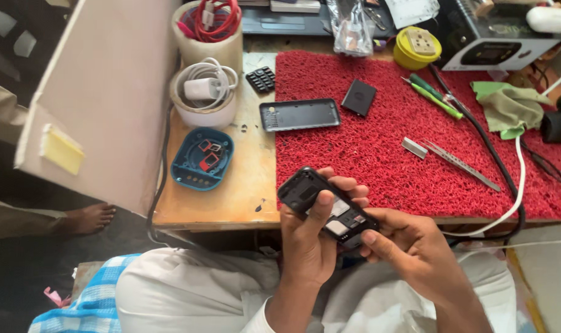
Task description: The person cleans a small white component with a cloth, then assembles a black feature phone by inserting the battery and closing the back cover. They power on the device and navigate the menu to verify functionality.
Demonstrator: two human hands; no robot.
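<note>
Single view, head-worn camera. Looks steeply down and forward from above the seated person's lap, out across the bench (231, 197). Close range: hands (354, 240) fill the 6 o'clock foreground, just below the lens. Red mat (391, 154) spreads from centre toward 2 o'clock. Bench's far clutter runs along 12 o'clock. Floor shows at 9 o'clock. No second view to overlap.
</note>
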